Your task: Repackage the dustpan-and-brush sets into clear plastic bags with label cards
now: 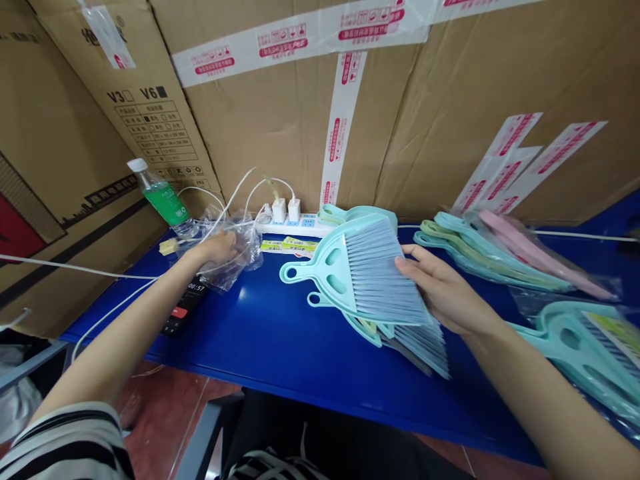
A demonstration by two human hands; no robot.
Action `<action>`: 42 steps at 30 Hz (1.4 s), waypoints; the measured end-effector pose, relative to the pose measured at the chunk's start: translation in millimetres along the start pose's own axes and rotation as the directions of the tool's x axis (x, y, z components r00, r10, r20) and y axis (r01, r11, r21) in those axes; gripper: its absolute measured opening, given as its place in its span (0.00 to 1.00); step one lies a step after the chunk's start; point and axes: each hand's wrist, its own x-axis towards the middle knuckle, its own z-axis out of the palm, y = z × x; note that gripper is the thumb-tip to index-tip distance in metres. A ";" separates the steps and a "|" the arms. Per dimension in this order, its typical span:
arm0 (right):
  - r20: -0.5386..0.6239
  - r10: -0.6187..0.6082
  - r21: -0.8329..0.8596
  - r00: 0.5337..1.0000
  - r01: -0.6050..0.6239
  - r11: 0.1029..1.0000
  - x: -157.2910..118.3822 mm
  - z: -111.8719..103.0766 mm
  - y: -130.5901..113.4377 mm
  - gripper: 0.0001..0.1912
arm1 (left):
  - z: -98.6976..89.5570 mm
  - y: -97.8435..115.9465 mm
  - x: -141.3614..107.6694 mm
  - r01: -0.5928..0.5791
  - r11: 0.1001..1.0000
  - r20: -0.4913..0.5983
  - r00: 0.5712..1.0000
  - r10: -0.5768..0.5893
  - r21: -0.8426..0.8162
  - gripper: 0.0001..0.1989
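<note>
Pinching turquoise brush point(359, 270) by its bristles point(393, 287), right hand point(443, 287) at three o'clock, likely to steady it; left hand point(220, 247), nine o'clock, at clear plastic point(226, 276), grip unclear.

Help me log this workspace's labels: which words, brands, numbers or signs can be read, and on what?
"V3": cardboard box
"V6": same cardboard box
"00:57": phone
Too small or blurred: the box's other print, tape, bottle label, yellow-green strip, card at far right.
</note>
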 end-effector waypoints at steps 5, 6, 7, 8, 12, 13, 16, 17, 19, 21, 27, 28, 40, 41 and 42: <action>-0.001 -0.005 -0.001 1.000 0.005 1.000 0.2 0.4 0.7 0.25 | -3.7 0.0 1.8 -0.048 0.999 0.039 0.998 0.047 0.023 0.14; -0.002 -0.004 -0.001 1.000 0.004 1.000 0.3 0.6 0.9 0.25 | -5.6 0.8 0.8 -0.060 0.998 0.067 0.996 0.058 0.032 0.14; -0.002 -0.003 -0.002 1.000 0.003 1.000 0.5 0.7 1.0 0.25 | -7.4 1.7 -0.3 -0.071 0.997 0.095 0.993 0.067 0.042 0.14; -0.003 -0.003 -0.004 1.000 0.003 1.000 0.8 0.7 1.3 0.25 | -9.1 2.9 -1.7 -0.082 0.995 0.115 0.990 0.076 0.052 0.14; -0.007 -0.012 0.003 1.000 0.012 1.000 1.9 0.1 3.6 0.27 | -13.4 13.3 -12.0 -0.144 0.987 0.079 0.987 0.138 0.072 0.14; -0.004 -0.015 0.006 1.000 0.015 1.000 2.2 -0.1 4.4 0.28 | -13.5 18.1 -17.2 -0.167 0.984 0.051 0.985 0.164 0.069 0.15; 0.020 -0.019 0.001 1.000 0.019 1.000 3.2 -0.4 6.9 0.29 | -8.7 38.2 -41.4 -0.257 0.965 -0.027 0.966 0.258 0.043 0.13; 0.027 -0.018 0.000 0.999 0.018 1.000 3.5 -0.3 7.8 0.29 | -4.6 46.0 -51.4 -0.292 0.956 -0.043 0.955 0.293 0.027 0.10; 0.042 -0.017 0.006 0.999 0.016 1.000 4.3 0.0 9.5 0.29 | 7.7 61.4 -70.8 -0.410 0.908 -0.007 0.912 0.411 -0.083 0.04; 0.061 -0.014 0.014 0.998 0.013 1.000 5.5 -0.5 10.3 0.29 | 23.5 73.9 -85.1 -0.471 0.838 0.058 0.862 0.503 -0.275 0.13; -0.119 -0.118 -0.199 0.986 0.093 0.976 5.7 -12.0 0.0 0.23 | 54.3 85.7 -90.6 -0.584 0.756 0.133 0.758 0.638 -0.297 0.13; -0.208 -0.234 -0.288 0.950 0.169 0.943 3.5 -12.7 -2.6 0.20 | 55.1 85.6 -90.0 -0.586 0.756 0.128 0.760 0.638 -0.291 0.14; 0.438 -0.626 -0.790 0.646 0.608 0.075 -31.8 35.0 17.4 0.12 | 59.5 96.1 -111.1 -0.744 0.666 0.159 0.652 0.742 -0.059 0.12; 0.429 -0.620 -0.788 0.657 0.607 0.099 -32.4 33.7 16.5 0.13 | 59.2 96.9 -110.8 -0.765 0.644 0.174 0.630 0.757 -0.028 0.13; 0.417 -0.617 -0.788 0.667 0.604 0.121 -33.0 32.1 15.0 0.13 | 58.9 97.9 -110.0 -0.790 0.613 0.192 0.603 0.775 0.009 0.14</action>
